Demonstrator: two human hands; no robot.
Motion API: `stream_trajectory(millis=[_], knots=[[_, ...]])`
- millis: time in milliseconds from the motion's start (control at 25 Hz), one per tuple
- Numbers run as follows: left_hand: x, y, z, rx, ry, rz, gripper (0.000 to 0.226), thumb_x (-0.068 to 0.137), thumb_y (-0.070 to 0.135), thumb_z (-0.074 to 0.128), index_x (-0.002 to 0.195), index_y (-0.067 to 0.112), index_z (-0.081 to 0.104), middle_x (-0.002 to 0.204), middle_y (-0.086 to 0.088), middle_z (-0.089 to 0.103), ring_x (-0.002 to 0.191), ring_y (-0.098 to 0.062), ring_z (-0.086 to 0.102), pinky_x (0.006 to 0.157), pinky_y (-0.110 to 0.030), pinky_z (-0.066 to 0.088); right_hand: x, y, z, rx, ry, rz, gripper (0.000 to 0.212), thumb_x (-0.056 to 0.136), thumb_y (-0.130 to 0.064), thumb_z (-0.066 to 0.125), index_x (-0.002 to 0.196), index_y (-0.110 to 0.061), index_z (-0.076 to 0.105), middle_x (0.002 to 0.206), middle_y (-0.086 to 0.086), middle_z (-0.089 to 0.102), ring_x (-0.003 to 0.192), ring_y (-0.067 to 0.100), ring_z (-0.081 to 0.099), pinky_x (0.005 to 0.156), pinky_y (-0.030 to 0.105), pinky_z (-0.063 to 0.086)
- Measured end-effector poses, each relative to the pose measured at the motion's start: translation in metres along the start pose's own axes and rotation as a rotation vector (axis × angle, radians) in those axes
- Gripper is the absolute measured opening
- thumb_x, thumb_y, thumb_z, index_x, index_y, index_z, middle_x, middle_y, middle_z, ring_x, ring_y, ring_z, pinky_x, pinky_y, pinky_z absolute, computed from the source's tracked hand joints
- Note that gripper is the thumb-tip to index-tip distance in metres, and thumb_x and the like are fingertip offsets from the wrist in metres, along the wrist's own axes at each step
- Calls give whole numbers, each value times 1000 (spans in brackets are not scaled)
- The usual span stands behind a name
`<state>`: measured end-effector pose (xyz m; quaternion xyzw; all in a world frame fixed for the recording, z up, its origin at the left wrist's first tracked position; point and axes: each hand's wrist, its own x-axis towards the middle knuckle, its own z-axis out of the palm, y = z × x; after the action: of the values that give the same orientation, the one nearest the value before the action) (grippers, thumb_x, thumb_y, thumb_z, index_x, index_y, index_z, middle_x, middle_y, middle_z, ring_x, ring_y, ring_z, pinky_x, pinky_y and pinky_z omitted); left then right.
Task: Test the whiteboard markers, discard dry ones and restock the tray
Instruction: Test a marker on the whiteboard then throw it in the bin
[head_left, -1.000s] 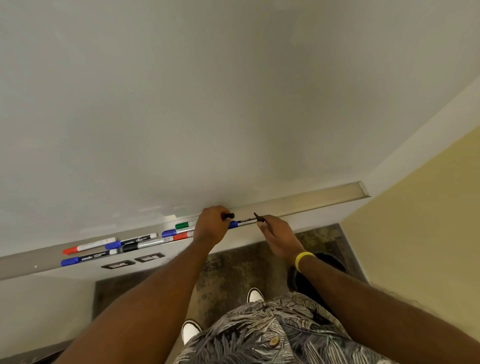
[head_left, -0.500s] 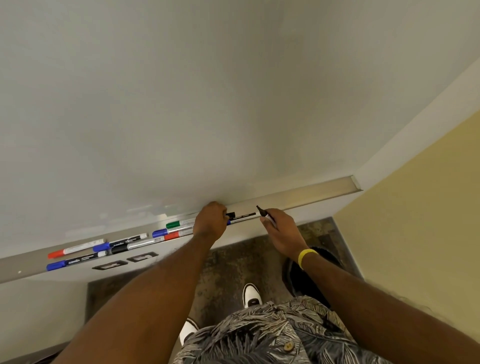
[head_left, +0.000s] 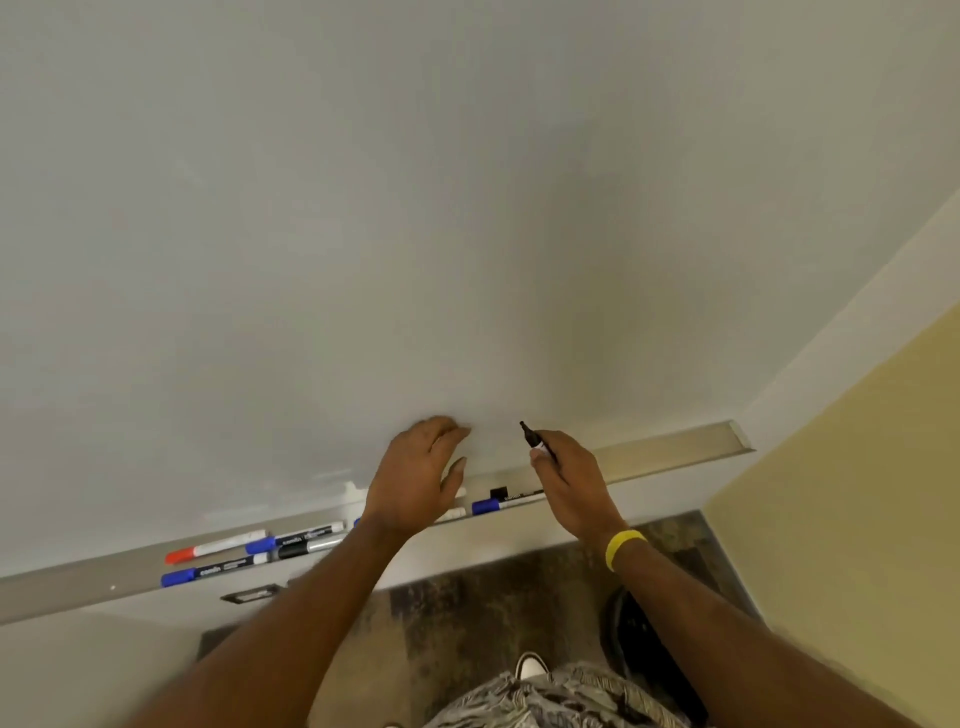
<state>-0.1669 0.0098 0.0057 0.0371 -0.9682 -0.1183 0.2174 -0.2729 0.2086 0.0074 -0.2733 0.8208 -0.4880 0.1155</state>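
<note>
My right hand (head_left: 569, 480) holds an uncapped black marker (head_left: 532, 435), its tip pointing up close to the whiteboard (head_left: 415, 208). My left hand (head_left: 418, 475) hovers empty just left of it, fingers relaxed and slightly curled near the board. On the metal tray (head_left: 665, 449) below lie a black cap (head_left: 498, 492), a blue-capped marker (head_left: 506, 503), and to the left a red-capped marker (head_left: 213, 546), two blue-capped markers (head_left: 293, 539) (head_left: 213, 570) and a black-capped one (head_left: 310, 547). My left hand and forearm hide other markers.
A yellow wall (head_left: 857, 493) meets the board at the right. A dark round bin (head_left: 639, 654) stands on the mottled floor under my right arm. My white shoe (head_left: 531, 666) shows below. A small dark plate (head_left: 249, 595) sits under the tray.
My left hand left the black cap on the tray and rose, empty, to the board. My right hand lifted the uncapped marker up off the tray toward the board.
</note>
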Motion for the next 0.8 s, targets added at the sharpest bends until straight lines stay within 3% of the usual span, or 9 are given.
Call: stream_trajectory(millis=[160,240,360,520,680,800], knots=[[3,-8,-65,94,298,106,47,87,29,66,132,17,54,141,-10,49,132,-26,45,107,-41,32,6,-73,-7,95,33,-273,19,101,-28,45,115,-34,57,93,-17,62,86,9,61,76,21,51],[18,-18,-106,159,439,122,44,88,30,64,129,15,58,143,-12,46,135,-28,43,109,-43,29,7,-112,-9,194,67,-346,20,100,-36,47,118,-41,51,92,-13,65,80,15,63,73,23,55],[53,-30,-174,243,609,140,43,87,31,66,126,13,61,144,-15,47,136,-31,44,108,-47,31,15,-171,-13,315,143,-489,10,99,-32,46,103,-37,53,89,-8,66,66,18,61,65,27,55],[93,-35,-254,351,748,152,51,90,38,63,133,12,56,154,-19,37,146,-34,31,114,-55,28,27,-238,-28,493,150,-692,28,97,-18,43,105,-28,68,91,0,67,72,22,63,69,30,54],[130,-32,-315,436,830,165,60,91,43,59,142,13,49,159,-21,28,151,-34,19,122,-50,13,41,-292,-44,564,143,-852,46,89,1,48,121,-29,64,100,4,67,89,24,67,83,30,56],[155,-27,-341,491,876,156,67,92,50,54,149,16,42,161,-19,23,152,-34,15,123,-51,9,53,-321,-47,514,226,-940,36,88,-14,70,119,-30,60,95,-1,66,89,23,66,83,34,55]])
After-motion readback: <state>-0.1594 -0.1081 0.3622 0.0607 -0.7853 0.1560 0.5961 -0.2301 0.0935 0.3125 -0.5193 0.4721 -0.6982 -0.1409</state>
